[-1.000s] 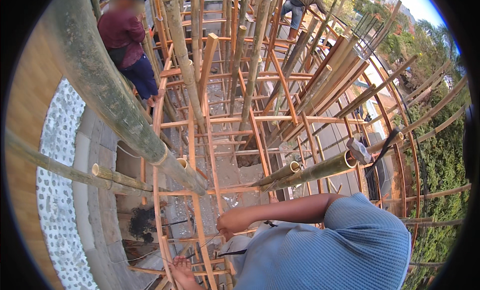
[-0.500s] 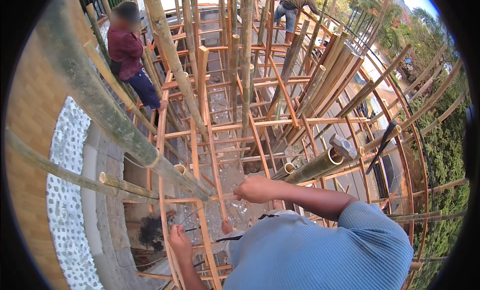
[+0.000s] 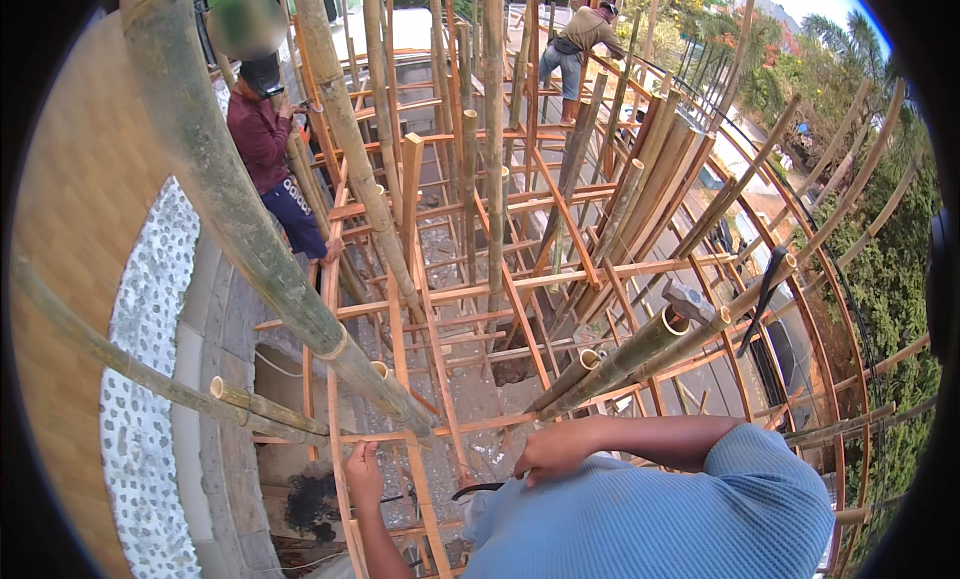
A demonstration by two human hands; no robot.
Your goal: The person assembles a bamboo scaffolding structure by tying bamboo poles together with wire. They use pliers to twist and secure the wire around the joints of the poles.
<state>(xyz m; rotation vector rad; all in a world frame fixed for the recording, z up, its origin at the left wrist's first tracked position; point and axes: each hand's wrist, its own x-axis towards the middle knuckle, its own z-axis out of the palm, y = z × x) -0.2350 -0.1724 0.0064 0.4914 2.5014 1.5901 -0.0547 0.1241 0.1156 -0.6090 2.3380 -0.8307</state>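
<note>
My left hand [image 3: 362,471] is pinched closed beside an upright wooden batten [image 3: 338,479], just below a crosswise batten; whatever it pinches is too small to make out. My right hand [image 3: 552,449] is drawn in against the front of my blue shirt [image 3: 650,509], fingers curled downward, and their tips are partly hidden. Close to it a black curved strap [image 3: 478,489] sticks out at my waist. A thick bamboo pole [image 3: 640,354] leans ahead on the right. At its open top rests a hammer head [image 3: 688,301].
Bamboo poles and wooden battens form a lattice all round. A large bamboo pole [image 3: 240,219] slants past on the left, near a stone-patterned strip [image 3: 150,379]. One person [image 3: 262,144] stands on the framework at far left, another [image 3: 580,49] at the back. A black strap [image 3: 762,299] hangs at right.
My right hand has pulled back from above the middle battens to my shirt front. My left hand stays low by the batten, still pinched. The view has tilted slightly upward.
</note>
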